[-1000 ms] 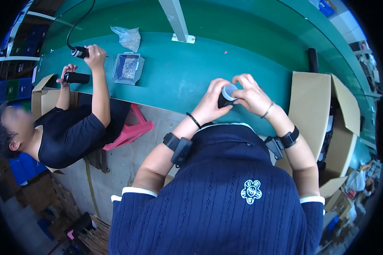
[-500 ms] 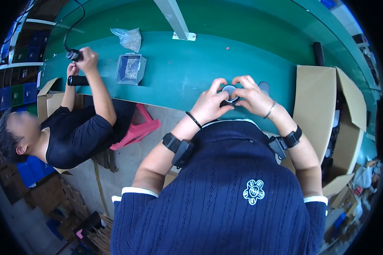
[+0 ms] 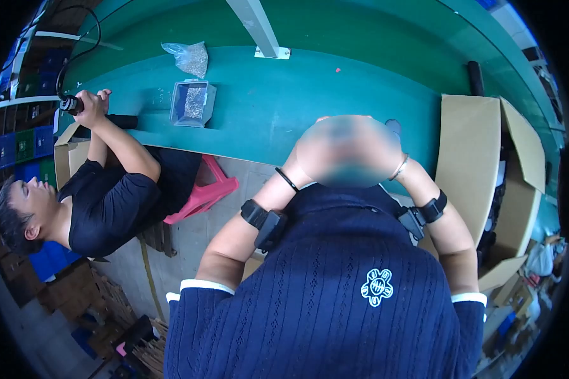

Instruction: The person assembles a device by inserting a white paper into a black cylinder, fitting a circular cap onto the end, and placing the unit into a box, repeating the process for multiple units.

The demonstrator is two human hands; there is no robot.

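Both my hands meet above the near edge of the green table [image 3: 259, 120]. A blurred patch covers the fingers of my left hand [image 3: 311, 153] and my right hand [image 3: 384, 150]. Something dark shows faintly between them, but its shape cannot be made out. Just beyond my right hand a dark, rounded piece [image 3: 393, 126] lies on the table, partly hidden by the hand.
At the right stands an open cardboard box [image 3: 468, 158] with dark items inside. A grey bin [image 3: 193, 104] of small pieces and a clear bag [image 3: 193, 60] lie left of centre. A co-worker on the left holds a corded black tool [image 3: 73, 105] near a black tube [image 3: 123, 121].
My hands stay in nearly the same place; the round cup-like piece seen between them earlier is now lost in blur. The co-worker's hands and corded tool have shifted left and nearer.
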